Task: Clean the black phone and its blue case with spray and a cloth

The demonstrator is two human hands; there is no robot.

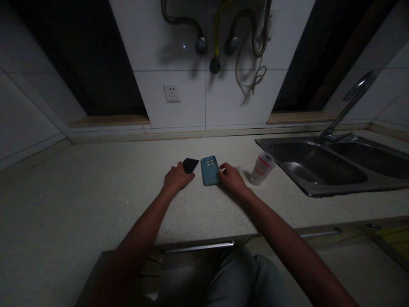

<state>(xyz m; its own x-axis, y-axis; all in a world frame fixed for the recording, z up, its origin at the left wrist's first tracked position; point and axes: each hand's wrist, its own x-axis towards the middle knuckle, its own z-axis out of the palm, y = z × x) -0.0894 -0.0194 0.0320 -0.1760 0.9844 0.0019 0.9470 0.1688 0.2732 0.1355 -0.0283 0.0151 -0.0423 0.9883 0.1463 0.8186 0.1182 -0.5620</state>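
Note:
My left hand (pixel 178 175) is closed around a dark, flat phone (pixel 190 165) at the counter surface, its far end sticking out past the fingers. Just right of it lies a blue-green phone case (pixel 209 171) with several camera holes near its top edge. At the case's right edge, my right hand (pixel 230 177) has thumb and fingers pinched together. Something small and pale shows by those fingers, too faint to name. To the right of that hand stands a translucent cup (pixel 262 169) with pink print, tilted in view.
A double steel sink (pixel 306 187) with a tall faucet (pixel 348 102) is set into the counter (pixel 153 153) on the right. On the tiled wall are a socket (pixel 171 93), hoses (pixel 217 34) and a tied cord (pixel 255 81). Drawer handles (pixel 200 247) run along the front.

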